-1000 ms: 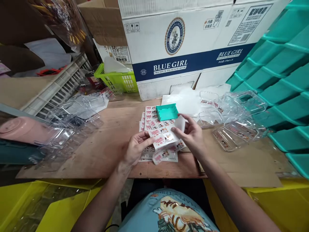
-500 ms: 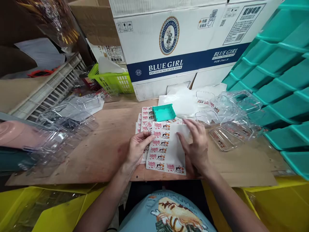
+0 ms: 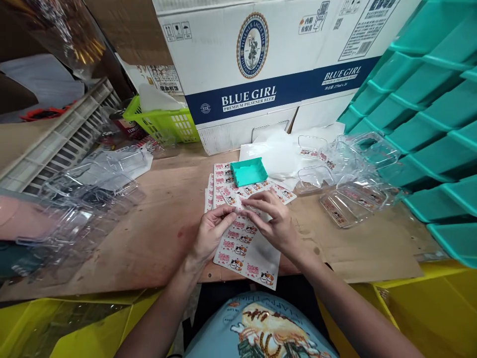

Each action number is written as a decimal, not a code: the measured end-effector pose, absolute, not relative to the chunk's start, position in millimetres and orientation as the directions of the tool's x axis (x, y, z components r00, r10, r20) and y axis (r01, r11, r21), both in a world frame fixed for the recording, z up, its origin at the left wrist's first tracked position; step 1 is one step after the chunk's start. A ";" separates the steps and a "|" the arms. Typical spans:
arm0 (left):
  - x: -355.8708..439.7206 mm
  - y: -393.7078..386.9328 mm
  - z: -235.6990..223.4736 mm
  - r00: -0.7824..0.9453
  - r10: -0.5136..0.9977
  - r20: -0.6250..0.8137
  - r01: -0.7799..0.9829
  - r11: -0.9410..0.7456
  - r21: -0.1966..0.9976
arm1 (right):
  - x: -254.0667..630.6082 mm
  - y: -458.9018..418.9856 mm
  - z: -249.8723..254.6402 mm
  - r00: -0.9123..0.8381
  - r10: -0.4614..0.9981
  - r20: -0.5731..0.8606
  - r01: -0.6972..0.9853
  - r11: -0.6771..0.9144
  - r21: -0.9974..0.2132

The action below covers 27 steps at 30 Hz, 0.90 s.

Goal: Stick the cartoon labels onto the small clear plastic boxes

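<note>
A sheet of cat stickers [image 3: 246,253] lies on the wooden board [image 3: 160,233] in front of me, hanging over its near edge. My left hand [image 3: 210,233] rests on the sheet's left side, thumb and forefinger pinched at its top edge. My right hand [image 3: 274,221] meets it there, fingertips pinching the same spot on the sheet. More sticker sheets [image 3: 223,186] lie fanned out behind, with a small teal tray [image 3: 248,172] standing on them.
Clear plastic clamshells [image 3: 350,199] are piled at the right, more clear shells [image 3: 93,194] at the left. A Blue Girl carton [image 3: 261,74] and a green basket [image 3: 164,124] stand behind. Teal crates [image 3: 428,114] rise at the right. Yellow bins [image 3: 428,318] sit below the board.
The curled sheet was laid flat and slid toward me. My right hand went from pressing the sheet to meeting the left hand at its top edge, both now pinching.
</note>
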State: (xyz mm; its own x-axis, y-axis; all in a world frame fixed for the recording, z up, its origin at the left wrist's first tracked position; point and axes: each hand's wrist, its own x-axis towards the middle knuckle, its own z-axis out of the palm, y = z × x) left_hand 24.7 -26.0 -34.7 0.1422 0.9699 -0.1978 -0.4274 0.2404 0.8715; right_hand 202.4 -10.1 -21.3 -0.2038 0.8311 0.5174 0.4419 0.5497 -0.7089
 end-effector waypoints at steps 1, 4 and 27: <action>24.0 -26.2 -33.0 0.165 0.963 -0.212 -0.434 0.264 0.861 | 204.0 -8.0 -21.9 -0.180 0.865 0.469 0.424 0.498 -0.756; 23.4 -26.2 -27.7 0.193 0.948 -0.254 -0.435 0.314 0.844 | 208.5 -0.2 -23.1 -0.143 0.955 0.260 0.301 0.293 -0.907; 31.3 -14.9 -23.9 0.130 0.958 -0.254 -0.327 0.284 0.901 | 208.5 -10.4 -16.3 -0.021 0.870 0.492 0.460 0.445 -0.768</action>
State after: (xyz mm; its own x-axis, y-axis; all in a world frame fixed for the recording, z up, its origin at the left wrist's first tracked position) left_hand 31.3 -14.9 -23.9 0.1297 0.9584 -0.2544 -0.3272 0.2835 0.9014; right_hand 208.5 -10.4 -16.3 -0.0214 0.8703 0.4920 0.4604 0.4454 -0.7679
